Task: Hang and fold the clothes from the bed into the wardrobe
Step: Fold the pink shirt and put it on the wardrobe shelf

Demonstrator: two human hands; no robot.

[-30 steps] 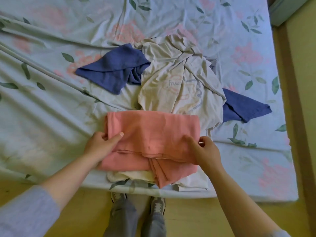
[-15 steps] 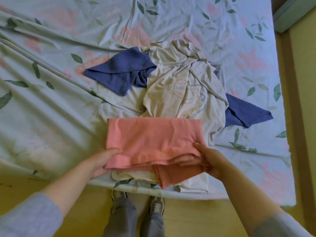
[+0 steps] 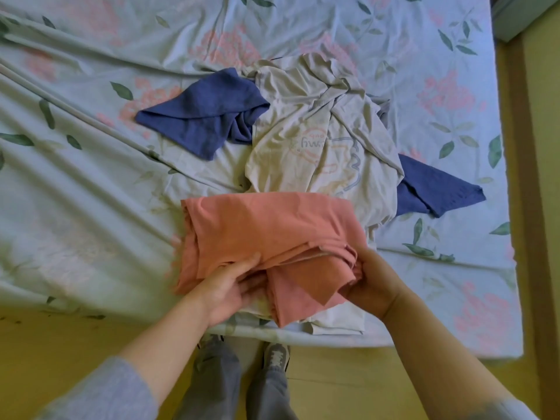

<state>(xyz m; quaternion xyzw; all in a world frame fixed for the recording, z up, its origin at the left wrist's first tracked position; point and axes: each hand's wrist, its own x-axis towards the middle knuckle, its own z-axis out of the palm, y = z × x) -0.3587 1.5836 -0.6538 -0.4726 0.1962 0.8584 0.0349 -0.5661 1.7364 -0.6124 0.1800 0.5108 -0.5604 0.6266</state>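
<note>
Head view: mid-fold, left hand [image 3: 231, 285] and right hand [image 3: 373, 280] curl their fingers round the near edge of the pink garment [image 3: 266, 225]; next, I judge, an even two-handed lift.

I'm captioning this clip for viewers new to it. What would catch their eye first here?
The salmon-pink folded garment at the near edge of the floral sheet stands out first, with the left hand gripping its front edge and the right hand holding its bunched right corner. Behind it lies a crumpled beige T-shirt, blue cloth showing on either side of it.
</note>
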